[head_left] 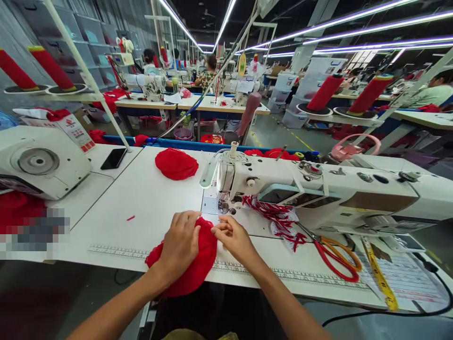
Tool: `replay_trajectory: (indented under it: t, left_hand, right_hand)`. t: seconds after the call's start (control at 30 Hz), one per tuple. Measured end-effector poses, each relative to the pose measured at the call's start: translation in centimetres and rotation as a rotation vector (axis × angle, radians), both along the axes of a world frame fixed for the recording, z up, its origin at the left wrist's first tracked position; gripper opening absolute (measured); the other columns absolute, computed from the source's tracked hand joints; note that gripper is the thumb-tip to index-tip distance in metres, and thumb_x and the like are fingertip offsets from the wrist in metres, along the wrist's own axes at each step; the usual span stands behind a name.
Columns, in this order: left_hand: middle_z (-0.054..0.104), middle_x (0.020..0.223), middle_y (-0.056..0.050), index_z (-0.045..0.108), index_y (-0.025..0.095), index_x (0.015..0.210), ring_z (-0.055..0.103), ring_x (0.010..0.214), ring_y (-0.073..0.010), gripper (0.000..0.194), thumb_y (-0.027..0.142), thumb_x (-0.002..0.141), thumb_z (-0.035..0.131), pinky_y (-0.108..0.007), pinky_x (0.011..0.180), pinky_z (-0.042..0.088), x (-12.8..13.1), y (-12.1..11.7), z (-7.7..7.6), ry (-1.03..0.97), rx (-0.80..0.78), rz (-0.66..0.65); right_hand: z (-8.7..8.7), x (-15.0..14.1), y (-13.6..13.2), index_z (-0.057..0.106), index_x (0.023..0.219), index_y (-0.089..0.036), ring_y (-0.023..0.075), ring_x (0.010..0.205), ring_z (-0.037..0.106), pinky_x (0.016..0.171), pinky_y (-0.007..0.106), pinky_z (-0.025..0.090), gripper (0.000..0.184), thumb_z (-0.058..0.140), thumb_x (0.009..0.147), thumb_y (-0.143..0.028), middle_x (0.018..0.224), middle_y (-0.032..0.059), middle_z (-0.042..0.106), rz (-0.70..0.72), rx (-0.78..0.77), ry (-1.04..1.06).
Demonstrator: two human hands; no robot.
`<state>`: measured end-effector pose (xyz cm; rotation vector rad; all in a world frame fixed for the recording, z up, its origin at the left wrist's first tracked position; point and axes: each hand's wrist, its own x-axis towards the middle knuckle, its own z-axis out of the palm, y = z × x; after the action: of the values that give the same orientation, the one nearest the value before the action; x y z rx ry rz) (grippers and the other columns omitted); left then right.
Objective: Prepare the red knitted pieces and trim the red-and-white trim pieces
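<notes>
A red lace fabric piece (198, 269) lies at the near edge of the white sewing table (148, 203), draped partly over the edge. My left hand (180, 243) presses flat on top of it. My right hand (235, 238) pinches its right edge with the fingertips, just in front of the sewing machine's needle and presser foot (223, 205). The white sewing machine (318, 189) stretches off to the right.
Another red lace piece (176, 164) lies farther back on the table. Red-and-orange scissors (334, 257), a yellow tape measure (380, 278) and red-white labels (279, 219) sit at right. A phone (113, 158) and another machine (38, 163) are at left. Other workers sit at distant tables.
</notes>
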<state>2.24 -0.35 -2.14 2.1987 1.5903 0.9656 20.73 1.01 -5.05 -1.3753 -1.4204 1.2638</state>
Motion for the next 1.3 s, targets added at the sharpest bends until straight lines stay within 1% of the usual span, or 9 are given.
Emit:
replay_trajectory:
  t: [0.1,0.23,0.33,0.53,0.7,0.9,1.03,1.17,1.3]
  left_hand:
    - [0.061,0.118,-0.015,0.062,0.02,0.109,0.05,0.111,-0.0361,0.032,0.031,0.079,0.059,-0.055,0.098,0.043,-0.9,2.3,-0.4,-0.027,-0.202,0.0]
    - [0.065,0.087,-0.004,0.054,0.024,0.08,0.057,0.085,-0.0261,0.006,0.028,0.082,0.05,-0.043,0.08,0.047,-0.7,2.7,-0.4,-0.105,-0.295,-0.11]
    - [0.065,0.082,0.0,0.053,0.026,0.082,0.057,0.079,-0.0221,0.008,0.026,0.085,0.045,-0.039,0.079,0.044,0.1,1.9,0.1,-0.149,-0.287,-0.149]
    - [0.061,0.082,0.002,0.05,0.027,0.085,0.055,0.078,-0.0205,0.001,0.028,0.085,0.05,-0.036,0.075,0.041,1.4,1.2,0.1,-0.273,-0.304,-0.21]
    - [0.054,0.078,0.004,0.045,0.026,0.085,0.05,0.073,-0.0179,0.007,0.026,0.084,0.052,-0.033,0.07,0.037,1.7,1.2,-0.3,-0.292,-0.302,-0.197]
    - [0.053,0.078,0.004,0.046,0.025,0.085,0.048,0.073,-0.0163,0.008,0.028,0.089,0.051,-0.032,0.071,0.036,1.8,0.8,-0.1,-0.316,-0.27,-0.238]
    - [0.061,0.087,0.003,0.055,0.025,0.089,0.054,0.082,-0.0167,0.006,0.028,0.094,0.053,-0.034,0.08,0.04,1.6,0.6,-0.4,-0.32,-0.226,-0.279]
    - [0.062,0.109,0.0,0.061,0.027,0.097,0.056,0.104,-0.0174,0.008,0.023,0.097,0.055,-0.034,0.091,0.043,1.3,0.2,-0.8,-0.315,-0.017,-0.331]
    - [0.058,0.111,-0.001,0.062,0.028,0.098,0.053,0.107,-0.0177,0.012,0.018,0.097,0.055,-0.035,0.093,0.044,1.4,-0.3,-0.7,-0.235,0.162,-0.317]
  right_hand:
    - [0.0,-0.8,0.2,0.057,0.112,-0.021,0.0167,0.074,0.062,0.07,0.032,0.05,0.037,0.061,0.076,-0.028,0.084,0.001,0.069,-0.014,0.109,-0.05]
    - [0.2,-0.1,-0.1,0.061,0.11,-0.021,0.0186,0.079,0.063,0.069,0.031,0.05,0.031,0.058,0.081,-0.033,0.088,0.0037,0.069,-0.039,0.175,0.044]
    - [0.9,1.2,-0.5,0.063,0.113,-0.02,0.0204,0.09,0.065,0.075,0.032,0.05,0.034,0.055,0.088,-0.042,0.098,0.0066,0.07,0.017,0.18,0.065]
    - [3.0,2.9,-1.0,0.067,0.111,-0.022,0.0185,0.096,0.064,0.081,0.032,0.051,0.03,0.055,0.084,-0.023,0.106,0.0047,0.07,0.162,0.24,-0.055]
    - [3.7,3.6,-1.3,0.066,0.117,-0.024,0.0191,0.1,0.063,0.085,0.034,0.051,0.03,0.055,0.089,-0.029,0.113,0.0051,0.068,0.184,0.233,-0.058]
    - [3.0,3.7,-1.1,0.069,0.109,-0.023,0.0187,0.093,0.065,0.076,0.031,0.05,0.03,0.055,0.083,-0.021,0.105,0.0044,0.072,0.163,0.254,-0.063]
    - [2.6,2.9,-1.0,0.071,0.092,-0.021,0.0169,0.082,0.062,0.069,0.028,0.044,0.018,0.056,0.083,-0.024,0.088,0.0023,0.07,0.106,0.217,-0.009]
    - [2.5,2.2,-1.0,0.065,0.077,-0.018,0.0128,0.068,0.049,0.064,0.026,0.037,0.019,0.06,0.085,-0.035,0.07,-0.0018,0.057,0.085,0.153,0.158]
    - [2.2,1.9,-1.1,0.062,0.077,-0.017,0.0118,0.067,0.044,0.063,0.026,0.034,0.027,0.062,0.086,-0.043,0.07,-0.0025,0.052,0.075,0.092,0.273]
